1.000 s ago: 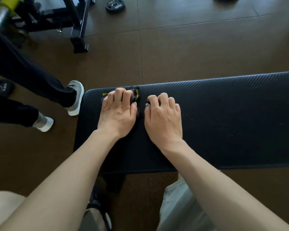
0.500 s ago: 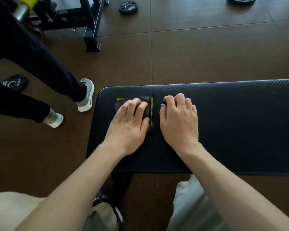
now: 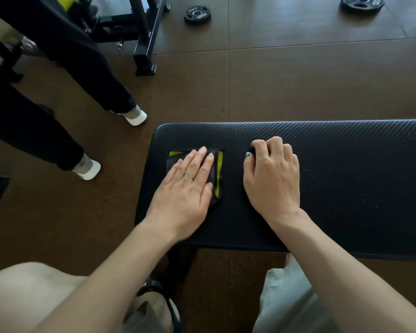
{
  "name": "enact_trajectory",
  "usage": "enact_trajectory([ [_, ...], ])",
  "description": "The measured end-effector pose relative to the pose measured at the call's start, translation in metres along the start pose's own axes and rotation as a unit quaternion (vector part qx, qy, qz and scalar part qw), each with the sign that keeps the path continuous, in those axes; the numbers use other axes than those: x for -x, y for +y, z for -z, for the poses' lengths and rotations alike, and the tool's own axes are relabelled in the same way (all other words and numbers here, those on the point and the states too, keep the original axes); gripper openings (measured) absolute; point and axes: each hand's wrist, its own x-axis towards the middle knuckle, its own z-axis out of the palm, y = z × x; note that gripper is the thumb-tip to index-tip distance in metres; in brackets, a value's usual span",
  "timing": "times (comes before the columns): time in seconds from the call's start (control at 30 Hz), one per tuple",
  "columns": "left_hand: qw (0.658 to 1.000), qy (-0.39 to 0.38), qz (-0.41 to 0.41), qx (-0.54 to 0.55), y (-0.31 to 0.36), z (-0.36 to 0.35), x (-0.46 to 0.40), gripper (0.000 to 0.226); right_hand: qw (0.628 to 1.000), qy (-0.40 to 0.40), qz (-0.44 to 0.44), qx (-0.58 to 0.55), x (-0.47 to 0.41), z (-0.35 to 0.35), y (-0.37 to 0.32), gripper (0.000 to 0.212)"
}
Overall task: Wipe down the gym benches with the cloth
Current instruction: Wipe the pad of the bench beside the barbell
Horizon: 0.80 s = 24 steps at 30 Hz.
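Fingers [image 3: 197,162] of the left hand [image 3: 185,191] lie straight and flat on top of the cloth [image 3: 217,171], pressing it down on the tabletop [image 3: 346,188]. That cloth is dark with yellow edges, and it peeks out past the fingertips and on the right side of them. It sits near the left end of the black padded gym bench.

Just to the right of those fingers, apart from the cloth, is the right hand [image 3: 271,179]. Its fingers [image 3: 274,145] are curled under, knuckles up, and they rest on the bench top. They hold nothing that shows.

Far past the fingers, on the brown floor [image 3: 298,80], lie two round weight plates, a small one [image 3: 197,15] and a bigger one [image 3: 362,3] off to the right. To the left of the fingers stands another person in dark trousers [image 3: 34,131] and pale shoes [image 3: 88,168], next to a black metal frame [image 3: 144,44]
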Motion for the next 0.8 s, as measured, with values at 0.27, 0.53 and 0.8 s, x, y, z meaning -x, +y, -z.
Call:
enact_trajectory([
  [0.27, 0.995, 0.014, 0.087, 0.038, -0.037, 0.017, -0.093, 0.057, 1.000, 0.009, -0.003, 0.006, -0.001, 0.000, 0.001, 0.019],
  [0.53, 0.995, 0.000, 0.093, 0.036, -0.013, 0.000, 0.022, 0.062, 1.000, 0.004, -0.011, 0.023, -0.001, 0.000, -0.002, 0.021],
  [0.8, 0.987, 0.026, 0.154, 0.045, -0.054, 0.014, -0.092, 0.057, 1.000, 0.004, -0.014, 0.006, -0.005, 0.000, -0.002, 0.022],
])
